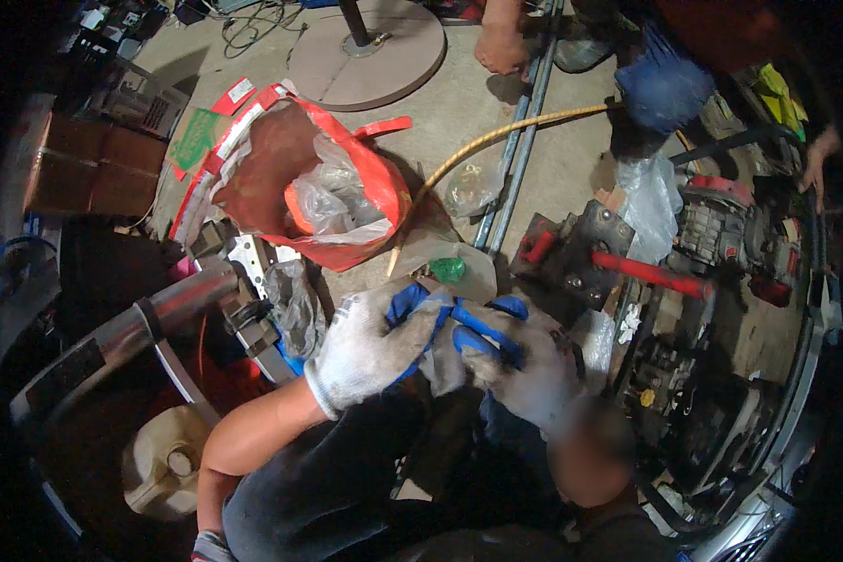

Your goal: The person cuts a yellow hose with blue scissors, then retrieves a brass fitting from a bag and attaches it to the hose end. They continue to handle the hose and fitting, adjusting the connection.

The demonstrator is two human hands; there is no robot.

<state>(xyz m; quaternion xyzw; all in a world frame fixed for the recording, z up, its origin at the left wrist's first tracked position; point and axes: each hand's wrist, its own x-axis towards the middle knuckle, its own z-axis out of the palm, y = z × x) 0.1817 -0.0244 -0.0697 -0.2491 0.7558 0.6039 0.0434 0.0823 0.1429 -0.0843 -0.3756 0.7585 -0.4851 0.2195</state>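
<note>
My left hand [372, 344] wears a white knit work glove with blue-coated fingers. Opposite it, my right hand [523, 355] is in a matching glove, its fingers curled. The two meet in front of my lap around a small translucent plastic bag [442, 365], which hangs down between them. Whatever else may be inside the fingers is hidden. Just beyond my fingertips lies a clear plastic bag [478, 270] with a green piece [447, 269] in it. Past that, a large open red sack [386, 190] holds crumpled clear plastic.
Steel pipes [523, 165] and a curved yellow rod [492, 140] cross the concrete floor. At right are a dark metal block with a red handle [646, 272] and an engine [709, 221]. A plastic jug [168, 464] stands lower left. Another person's hand [500, 49] reaches in above.
</note>
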